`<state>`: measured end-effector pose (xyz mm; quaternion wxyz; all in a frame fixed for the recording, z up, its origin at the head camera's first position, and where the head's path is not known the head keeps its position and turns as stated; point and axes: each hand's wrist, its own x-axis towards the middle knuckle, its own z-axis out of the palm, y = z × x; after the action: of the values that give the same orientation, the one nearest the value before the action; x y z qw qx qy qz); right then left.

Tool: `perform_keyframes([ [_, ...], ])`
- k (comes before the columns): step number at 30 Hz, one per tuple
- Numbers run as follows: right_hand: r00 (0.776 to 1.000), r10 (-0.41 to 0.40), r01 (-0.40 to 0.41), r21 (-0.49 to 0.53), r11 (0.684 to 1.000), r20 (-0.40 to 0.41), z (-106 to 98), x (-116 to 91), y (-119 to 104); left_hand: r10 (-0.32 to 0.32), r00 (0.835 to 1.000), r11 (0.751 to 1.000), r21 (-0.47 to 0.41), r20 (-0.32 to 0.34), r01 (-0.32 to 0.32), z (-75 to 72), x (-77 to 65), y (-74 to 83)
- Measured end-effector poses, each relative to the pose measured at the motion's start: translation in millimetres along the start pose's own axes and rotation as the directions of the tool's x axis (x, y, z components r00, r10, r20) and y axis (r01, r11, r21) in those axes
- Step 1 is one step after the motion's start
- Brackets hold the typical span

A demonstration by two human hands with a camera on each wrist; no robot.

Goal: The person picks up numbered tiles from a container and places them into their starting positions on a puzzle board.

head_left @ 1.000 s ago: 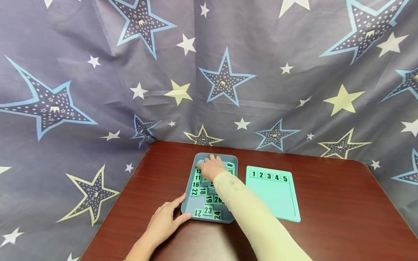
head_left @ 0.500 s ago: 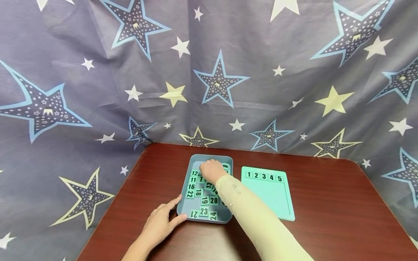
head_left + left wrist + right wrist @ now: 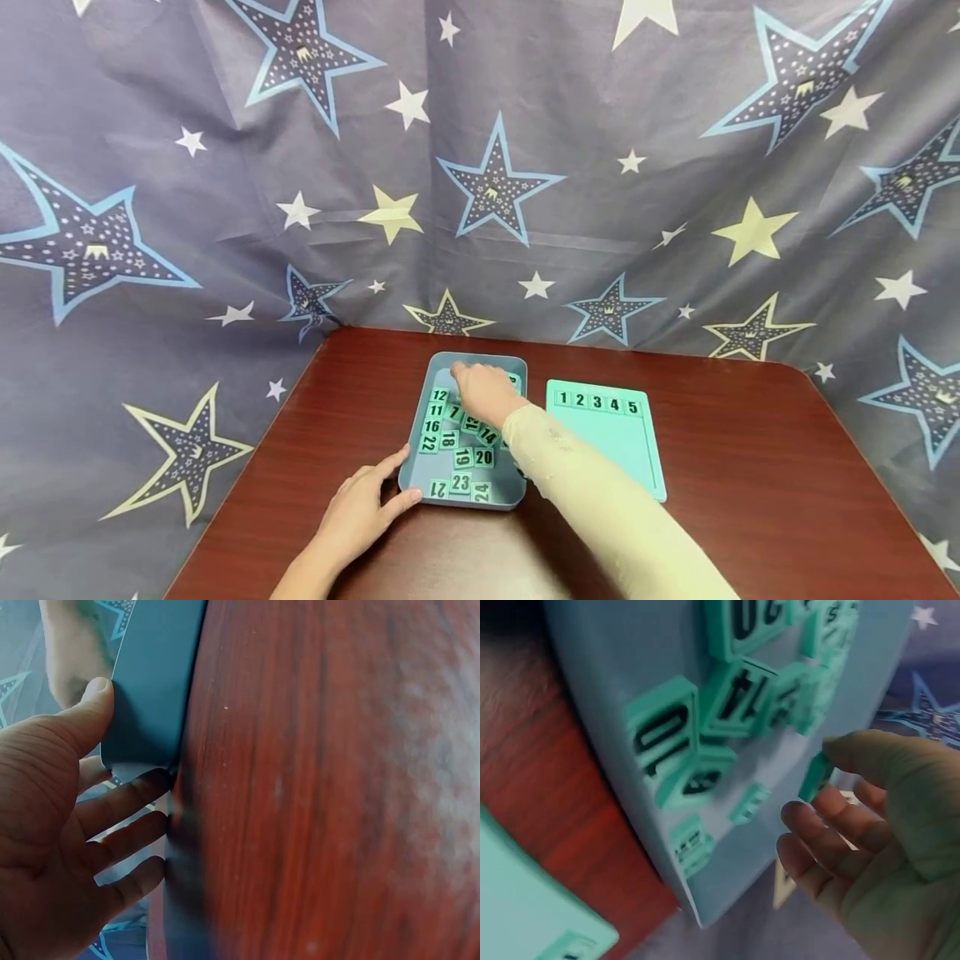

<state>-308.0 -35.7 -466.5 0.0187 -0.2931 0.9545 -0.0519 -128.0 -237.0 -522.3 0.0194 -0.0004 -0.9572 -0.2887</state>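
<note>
A grey-blue tray (image 3: 417, 467) bears many green number tiles (image 3: 483, 457), some turned sideways or upside down. At its near left corner my left hand (image 3: 358, 510) grips the tray. In the left wrist view, the thumb lies on one tray wall (image 3: 154, 682) and the fingers reach round the corner. My right hand (image 3: 483, 392) is over the far part of the tray. The right wrist view has this hand (image 3: 885, 817) pinching a green tile (image 3: 815, 778) between thumb and fingertips, seen edge-on; its number cannot be read. Some tiles behind the hand are hidden in the head view.
To the tray's right lies a mint-green board (image 3: 609, 435) with tiles 1 to 5 (image 3: 597, 402) in its top row. The right sleeve (image 3: 592, 500) crosses in front of it. A star-patterned cloth (image 3: 487, 275) hangs behind the reddish-brown table (image 3: 750, 467).
The right hand has drawn back from the tray's far left corner, and tiles 7, 13 and 14 show more. The left hand stays at its corner. The whole head view has shifted slightly.
</note>
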Motion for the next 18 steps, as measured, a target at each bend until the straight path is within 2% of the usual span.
perform_keyframes([
  [5,0.993,-0.034,0.046,0.103,0.994,-0.112,-26.4,-26.3,17.4,0.002,1.0,1.0,0.002,0.009,-0.002,-0.7,0.6,1.1],
  [10,0.978,-0.044,0.078,0.159,0.984,-0.206,-42.6,-61.6,54.4,0.0,1.0,1.0,0.001,0.021,0.0,0.3,3.0,1.8],
  [14,0.973,-0.024,0.064,0.165,0.984,-0.23,-36.8,-89.6,88.0,-0.001,1.0,1.0,0.006,0.029,0.001,-0.2,3.1,1.7],
  [18,0.983,-0.016,0.043,0.143,0.989,-0.184,-14.7,-111.6,115.0,-0.016,0.999,1.0,0.015,0.042,0.015,-0.5,1.9,1.4],
])
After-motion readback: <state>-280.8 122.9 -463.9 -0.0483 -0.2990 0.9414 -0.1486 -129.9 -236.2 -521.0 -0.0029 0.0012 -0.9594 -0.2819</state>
